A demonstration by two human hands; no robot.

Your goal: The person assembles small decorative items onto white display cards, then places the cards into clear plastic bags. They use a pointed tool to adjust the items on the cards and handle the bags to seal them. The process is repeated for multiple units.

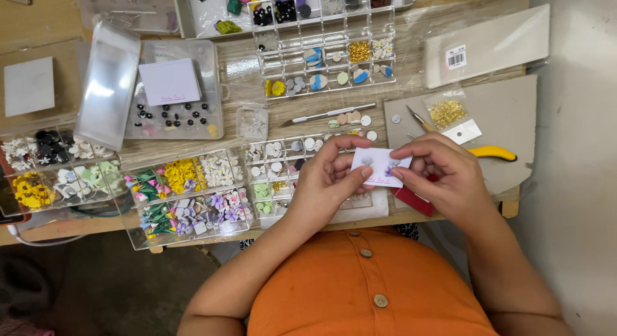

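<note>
- We worked at a wooden table (58, 228) with a pale, worn top.
- At our left lay clear compartment boxes (186, 198) packed with small flower pieces in yellow, white, purple and green.
- Beyond them sat an open clear case (173, 117) holding dark studs and a white card, its lid (108, 85) tilted up beside it.
- A larger divided organiser (328, 53) held beads and flat round pieces near the far edge.
- A slim metal tool (328, 115) lay between the organisers.
- At our right a grey mat (508, 117) carried a bag of gold findings (447, 112) and yellow-handled pliers (491, 153).
- A flat white packet (488, 45) rested beyond the mat.
</note>
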